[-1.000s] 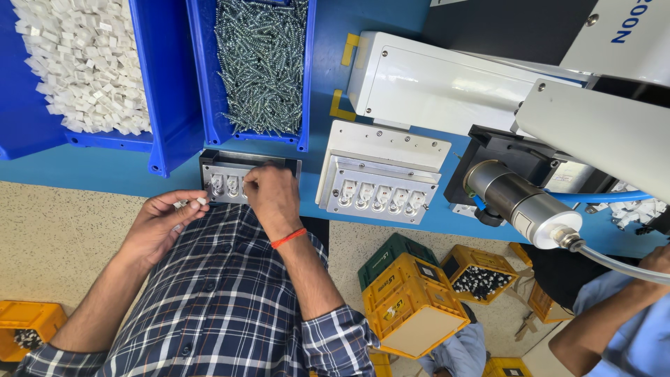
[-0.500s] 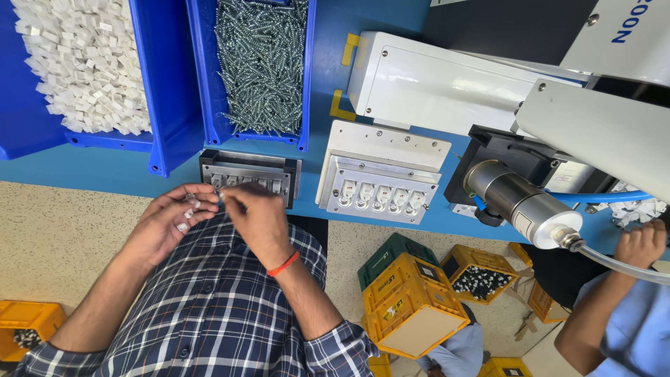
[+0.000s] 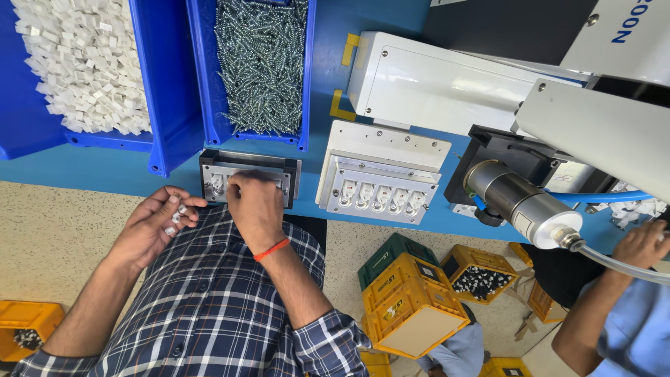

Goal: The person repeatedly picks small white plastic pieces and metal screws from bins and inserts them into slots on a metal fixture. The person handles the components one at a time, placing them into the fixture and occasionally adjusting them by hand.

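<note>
My left hand (image 3: pixel 150 227) is cupped just below the blue bench edge and holds several small white plastic pieces (image 3: pixel 176 216). My right hand (image 3: pixel 252 206), with an orange band at the wrist, rests on a dark metal fixture (image 3: pixel 287 183) at the bench edge. Its fingertips are pinched together over the fixture's slots, apparently on one small white piece. One slot at the fixture's left end (image 3: pixel 217 184) shows a white piece seated in it. The other slots are hidden by my fingers.
A blue bin (image 3: pixel 159 91) of white pieces and a blue bin (image 3: pixel 204 84) of screws stand behind the fixture. To the right are a white multi-slot fixture (image 3: pixel 380 188), a white machine housing (image 3: pixel 433 84) and a metal cylinder (image 3: pixel 520 202). Another person's hand (image 3: pixel 638 244) is at far right. Yellow crates (image 3: pixel 412 307) stand on the floor.
My right hand went from the fixture to my left hand, then returned to the fixture's slots. My left hand has dropped slightly away from the bench edge.
</note>
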